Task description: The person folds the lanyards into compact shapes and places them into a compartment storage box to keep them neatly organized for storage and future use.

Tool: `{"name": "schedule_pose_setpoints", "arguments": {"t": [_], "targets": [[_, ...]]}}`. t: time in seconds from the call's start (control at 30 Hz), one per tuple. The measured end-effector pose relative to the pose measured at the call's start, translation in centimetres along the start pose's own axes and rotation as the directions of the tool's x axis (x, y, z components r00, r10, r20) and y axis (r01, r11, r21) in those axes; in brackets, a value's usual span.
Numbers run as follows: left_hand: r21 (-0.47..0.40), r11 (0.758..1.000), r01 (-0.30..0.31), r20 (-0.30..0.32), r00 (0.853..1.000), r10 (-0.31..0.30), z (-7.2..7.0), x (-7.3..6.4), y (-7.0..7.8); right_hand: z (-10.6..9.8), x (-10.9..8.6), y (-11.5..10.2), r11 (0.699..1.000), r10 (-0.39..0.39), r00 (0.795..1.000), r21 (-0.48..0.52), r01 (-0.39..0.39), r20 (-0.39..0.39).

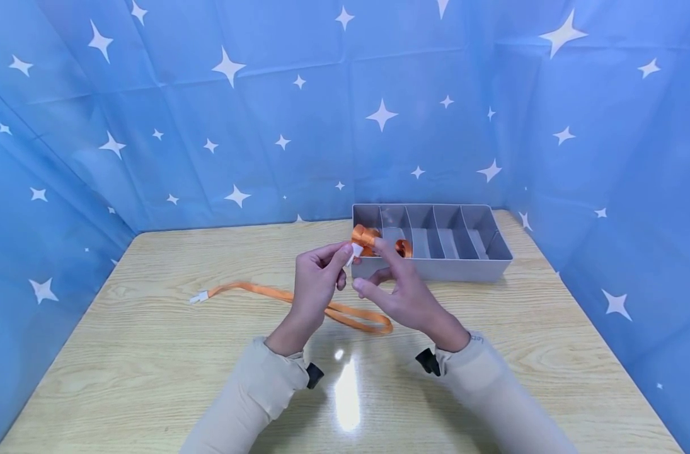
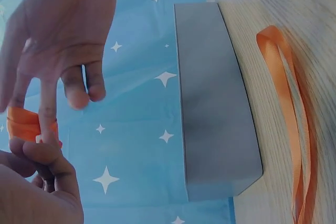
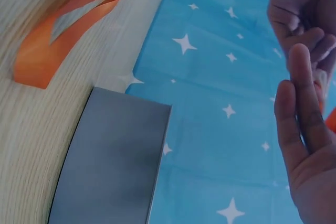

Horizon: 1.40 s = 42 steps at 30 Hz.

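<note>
My left hand (image 1: 316, 277) pinches the white end piece (image 1: 354, 252) of an orange lanyard (image 1: 364, 236) between thumb and fingers. That lanyard is wound in a flat band about the outstretched fingers of my right hand (image 1: 401, 290), as the left wrist view shows at the band (image 2: 23, 123). My right thumb stands apart from the band. Both hands hover before the left end of a grey divided box (image 1: 435, 270). Below them, a second orange lanyard (image 1: 259, 289) lies stretched on the table, its white end (image 1: 199, 297) to the left and its loop (image 1: 373, 325) to the right.
A rolled orange strap (image 1: 403, 248) sits in the box near its left end; several compartments run to the right. The box stands at the back of the wooden table (image 1: 123, 366), near a blue star-patterned curtain (image 1: 299, 126).
</note>
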<state>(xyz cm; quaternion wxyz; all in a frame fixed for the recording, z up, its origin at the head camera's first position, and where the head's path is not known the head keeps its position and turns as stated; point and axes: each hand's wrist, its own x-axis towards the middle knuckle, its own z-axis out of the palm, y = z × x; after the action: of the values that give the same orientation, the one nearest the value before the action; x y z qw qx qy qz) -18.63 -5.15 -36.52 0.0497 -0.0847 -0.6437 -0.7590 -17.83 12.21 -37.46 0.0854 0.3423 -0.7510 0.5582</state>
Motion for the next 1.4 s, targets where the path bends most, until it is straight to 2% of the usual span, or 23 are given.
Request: {"name": "schedule_pose_setpoints", "arguments": {"t": [0.3,0.57,0.87,1.03,1.17,1.4], "targets": [[0.001,1.0,0.024,-0.004,1.0,-0.024,0.3,-0.4,0.4,0.3,0.0,0.5,0.992,-0.053,0.998,-0.114,0.05,-0.025],[-0.02,0.999,0.041,0.006,0.999,-0.041,0.6,-0.5,0.6,0.5,-0.1,1.1,0.963,-0.103,0.994,-0.256,0.09,-0.036],[-0.018,1.0,0.022,0.021,1.0,-0.022,0.6,-0.4,0.6,0.6,-0.1,1.2,0.945,-0.131,0.991,-0.303,0.122,-0.009],[-0.01,0.999,0.031,0.013,0.999,-0.031,0.6,-0.3,0.5,0.6,-0.1,1.6,0.906,-0.175,0.984,-0.39,0.167,0.015],[-0.018,0.999,0.03,0.008,1.0,-0.03,0.6,-0.3,0.3,0.6,-0.2,1.6,0.881,-0.181,0.983,-0.44,0.173,0.025],[-0.024,1.0,0.017,0.018,1.0,-0.016,0.6,-0.3,0.2,0.6,-0.4,1.5,0.881,-0.187,0.982,-0.442,0.171,0.006]]}}
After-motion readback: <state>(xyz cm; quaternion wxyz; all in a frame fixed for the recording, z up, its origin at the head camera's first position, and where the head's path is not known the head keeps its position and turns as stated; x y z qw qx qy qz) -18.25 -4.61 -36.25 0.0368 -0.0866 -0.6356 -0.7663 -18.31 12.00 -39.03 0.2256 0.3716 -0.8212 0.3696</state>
